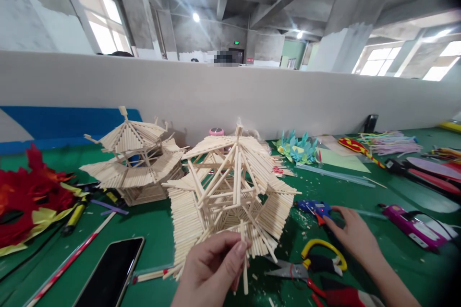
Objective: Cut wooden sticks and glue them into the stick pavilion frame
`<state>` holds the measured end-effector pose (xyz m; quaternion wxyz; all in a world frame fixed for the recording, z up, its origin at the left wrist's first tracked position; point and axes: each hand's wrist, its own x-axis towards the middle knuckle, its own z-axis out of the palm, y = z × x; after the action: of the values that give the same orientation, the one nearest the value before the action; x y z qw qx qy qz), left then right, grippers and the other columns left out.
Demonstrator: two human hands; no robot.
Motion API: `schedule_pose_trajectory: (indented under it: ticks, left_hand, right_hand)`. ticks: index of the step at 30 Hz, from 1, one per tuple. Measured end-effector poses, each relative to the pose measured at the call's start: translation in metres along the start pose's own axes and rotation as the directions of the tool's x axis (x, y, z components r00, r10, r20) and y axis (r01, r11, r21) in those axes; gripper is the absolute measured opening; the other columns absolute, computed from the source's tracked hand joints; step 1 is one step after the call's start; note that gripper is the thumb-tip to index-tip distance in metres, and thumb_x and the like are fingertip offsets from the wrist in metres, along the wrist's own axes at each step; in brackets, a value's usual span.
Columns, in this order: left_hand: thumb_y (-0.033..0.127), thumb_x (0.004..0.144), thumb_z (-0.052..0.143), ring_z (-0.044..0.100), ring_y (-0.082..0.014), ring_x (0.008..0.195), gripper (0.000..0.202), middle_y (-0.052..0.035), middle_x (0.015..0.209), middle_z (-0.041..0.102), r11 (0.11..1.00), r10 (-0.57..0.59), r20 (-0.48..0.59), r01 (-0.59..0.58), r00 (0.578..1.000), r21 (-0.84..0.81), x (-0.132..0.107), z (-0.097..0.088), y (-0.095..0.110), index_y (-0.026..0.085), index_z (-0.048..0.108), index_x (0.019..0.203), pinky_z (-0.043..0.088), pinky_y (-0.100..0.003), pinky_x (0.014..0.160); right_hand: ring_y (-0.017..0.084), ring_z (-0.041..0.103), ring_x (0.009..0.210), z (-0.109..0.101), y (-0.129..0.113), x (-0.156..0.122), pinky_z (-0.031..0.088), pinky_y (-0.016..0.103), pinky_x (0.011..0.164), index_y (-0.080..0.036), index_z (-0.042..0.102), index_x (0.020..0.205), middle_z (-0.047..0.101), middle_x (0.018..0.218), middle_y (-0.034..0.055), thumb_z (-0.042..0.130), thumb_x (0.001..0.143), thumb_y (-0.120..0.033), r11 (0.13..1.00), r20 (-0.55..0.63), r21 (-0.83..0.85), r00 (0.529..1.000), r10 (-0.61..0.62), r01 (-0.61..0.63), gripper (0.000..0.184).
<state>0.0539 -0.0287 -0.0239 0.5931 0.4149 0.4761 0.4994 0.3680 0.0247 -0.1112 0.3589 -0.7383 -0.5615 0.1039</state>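
Pinched between the thumb and fingers of my left hand (216, 261) is a thin wooden stick (245, 268), upright in front of the pavilion model. That stick-built pavilion (236, 163) has a pointed roof over a wider lower roof, with part of its framework uncovered. My right hand (355, 235) closes with thumb and fingers on the rear of a blue glue gun (311, 207), which lies on the table with an orange part near my thumb. Below it are scissors (288, 270) with dark grips and yellow-handled pliers (324, 244), partly overlapping.
A second stick pavilion (135, 153) stands at the left, near red and yellow paper craft (32, 196). A phone (110, 273) lies front left. Pink-purple tool (414, 225), blue paper flower (297, 146) and clear glue sticks (334, 174) are to the right. A white partition (180, 86) runs behind.
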Motion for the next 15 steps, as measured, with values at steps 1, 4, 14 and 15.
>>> schedule_pose_trajectory:
  ticks: [1, 4, 14, 15]
  left_hand:
    - [0.042, 0.064, 0.070, 0.037, -0.0041, 0.043, 0.026, 0.0059, 0.047, 0.046, 1.000, -0.030, 0.032, 0.030, 0.999, -0.007, 0.001, 0.001, -0.001, 0.016, 0.068, 0.062, 0.028, -0.017, 0.043]
    - [0.042, 0.064, 0.070, 0.037, -0.0048, 0.044, 0.027, 0.0054, 0.047, 0.046, 0.994, -0.106, 0.068, 0.108, 0.992, -0.030, 0.004, 0.004, -0.004, 0.015, 0.068, 0.065, 0.025, -0.017, 0.044]
    - [0.037, 0.066, 0.069, 0.033, -0.0056, 0.044, 0.020, 0.0058, 0.047, 0.046, 0.996, -0.064, 0.161, 0.074, 0.985, -0.057, -0.001, 0.014, 0.008, 0.018, 0.070, 0.063, 0.022, -0.019, 0.044]
    - [0.038, 0.067, 0.068, 0.033, -0.0055, 0.044, 0.022, 0.0054, 0.046, 0.047, 0.996, -0.061, 0.166, 0.072, 0.984, -0.060, -0.001, 0.014, 0.009, 0.017, 0.069, 0.060, 0.022, -0.019, 0.044]
  right_hand:
    - [0.031, 0.061, 0.079, -0.004, -0.009, -0.003, 0.046, 0.047, 0.075, -0.013, 0.061, 0.089, 0.063, 0.091, 0.0143, 0.060, 0.067, -0.046, 1.000, -0.018, -0.010, 0.999, -0.029, 0.028, 0.040]
    - [0.021, 0.058, 0.087, -0.018, -0.058, -0.018, 0.047, 0.033, 0.075, -0.022, 0.056, 0.102, 0.060, 0.100, 0.0058, 0.051, 0.078, -0.042, 0.988, -0.026, 0.043, 0.989, -0.145, 0.146, 0.031]
    - [0.009, 0.052, 0.063, -0.020, -0.192, -0.057, 0.043, 0.019, 0.058, -0.020, 0.058, 0.087, 0.058, 0.073, -0.0027, 0.050, 0.084, -0.025, 0.776, 0.344, 0.522, 0.745, -0.571, 0.354, 0.010]
    - [0.008, 0.050, 0.060, -0.018, -0.194, -0.055, 0.042, 0.018, 0.055, -0.019, 0.057, 0.082, 0.056, 0.069, -0.0037, 0.050, 0.084, -0.024, 0.774, 0.353, 0.537, 0.744, -0.567, 0.335, 0.009]
